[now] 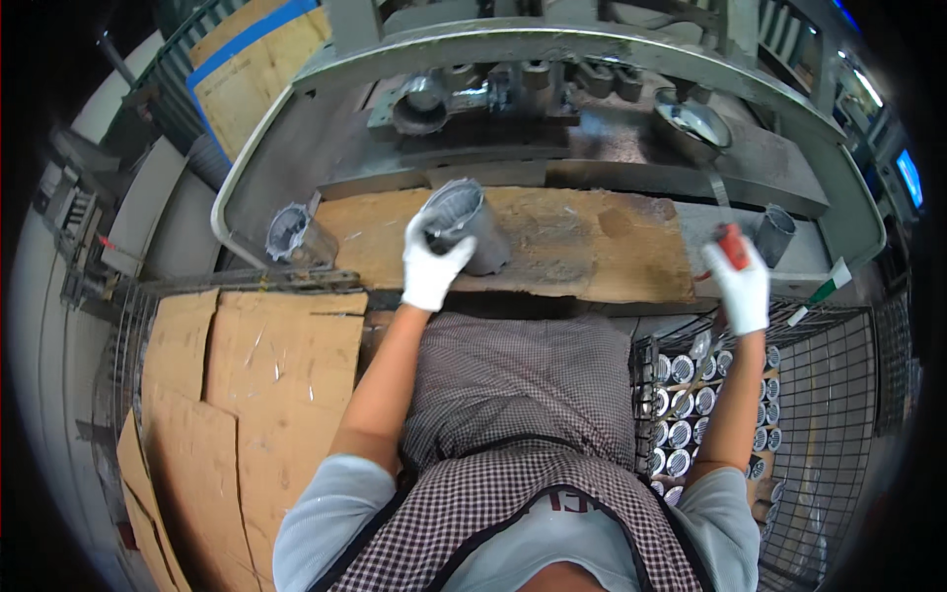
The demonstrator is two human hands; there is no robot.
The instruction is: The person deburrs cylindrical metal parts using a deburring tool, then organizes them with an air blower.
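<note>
My left hand (435, 259), in a white glove, grips a hollow grey metal cylinder (482, 237) with a ragged upper rim. The cylinder leans slightly on a worn wooden board (602, 237). My right hand (740, 288), also gloved, is closed around the red handle (732, 246) of a tool. A narrow metal strip, apparently the tool's blade, runs up from the handle toward a metal bowl (693, 126); motion blurs this part. Just right of that hand stands another grey cylinder (775, 235). A third cylinder (299, 235), rough-rimmed, sits left of the board.
At the lower right, a wire basket (829, 395) holds several cylinders in rows. Cardboard sheets (281, 395) cover the lower left. Beyond the board is a metal machine bed (592, 148) with a clamp-like fixture (493, 94), under a curved frame bar (552, 39).
</note>
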